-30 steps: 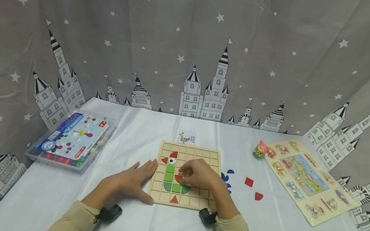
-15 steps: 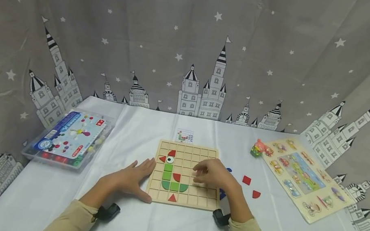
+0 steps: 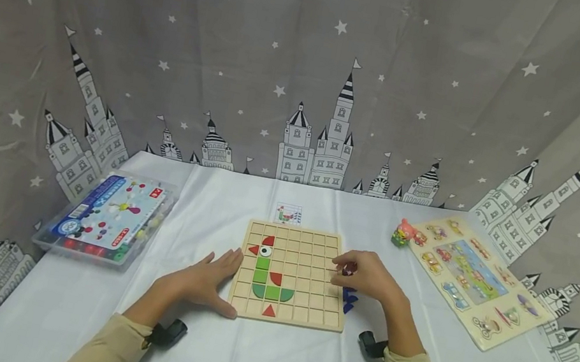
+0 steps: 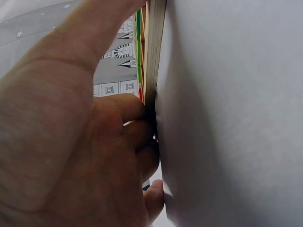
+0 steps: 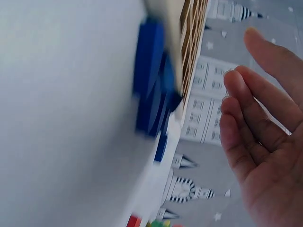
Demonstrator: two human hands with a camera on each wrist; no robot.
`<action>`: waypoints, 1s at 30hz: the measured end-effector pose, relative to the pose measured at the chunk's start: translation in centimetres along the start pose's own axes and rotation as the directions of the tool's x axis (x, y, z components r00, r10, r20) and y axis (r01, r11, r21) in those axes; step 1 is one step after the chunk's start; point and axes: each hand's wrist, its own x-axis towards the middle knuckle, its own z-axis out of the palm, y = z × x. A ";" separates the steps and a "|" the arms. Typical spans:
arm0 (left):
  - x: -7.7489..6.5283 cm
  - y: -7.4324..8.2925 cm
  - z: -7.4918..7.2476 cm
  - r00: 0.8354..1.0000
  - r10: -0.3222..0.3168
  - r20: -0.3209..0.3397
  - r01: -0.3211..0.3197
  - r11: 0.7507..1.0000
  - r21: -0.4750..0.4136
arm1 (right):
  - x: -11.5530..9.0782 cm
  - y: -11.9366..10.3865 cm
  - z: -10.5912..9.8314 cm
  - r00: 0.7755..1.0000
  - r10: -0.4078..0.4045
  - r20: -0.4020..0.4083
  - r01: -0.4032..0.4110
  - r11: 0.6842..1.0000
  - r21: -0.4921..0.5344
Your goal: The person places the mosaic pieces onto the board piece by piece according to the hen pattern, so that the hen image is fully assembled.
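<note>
A wooden grid board (image 3: 310, 311) lies on the white table. Red, green and white pieces on it form a bird-like shape, including a red quarter-circle (image 3: 275, 279), a green square (image 3: 263, 263) and a red triangle (image 3: 269, 311). My left hand (image 3: 199, 281) rests at the board's left edge, thumb at the near corner. Above the board's right edge is my right hand (image 3: 371, 277), fingers loosely bent and nothing held in the right wrist view. Blue pieces (image 5: 149, 61) lie beside that edge, partly hidden by the hand in the head view.
Behind the board lies a small pattern card (image 3: 289, 214). A clear plastic box (image 3: 109, 217) of coloured parts stands at left. At right are a vehicle picture puzzle (image 3: 482, 283) and a small pink-and-green toy figure (image 3: 403, 233). A red piece (image 5: 134, 221) shows in the right wrist view.
My right hand has let go of the red quarter-circle, which stays on the board, and has moved right to the board's right edge. The left hand has kept its place.
</note>
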 end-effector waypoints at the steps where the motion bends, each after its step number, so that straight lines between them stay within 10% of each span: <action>1: 0.1 0.0 0.0 1.000 0.001 0.000 -0.001 1.000 0.003 | -0.1 0.4 -0.2 1.000 0.017 -0.005 -0.017 1.000 -0.004; 30: 0.4 -0.2 0.4 1.000 -0.027 -0.013 0.028 1.000 0.015 | -3.1 8.5 -3.8 0.967 0.249 -0.054 -0.252 0.967 -0.042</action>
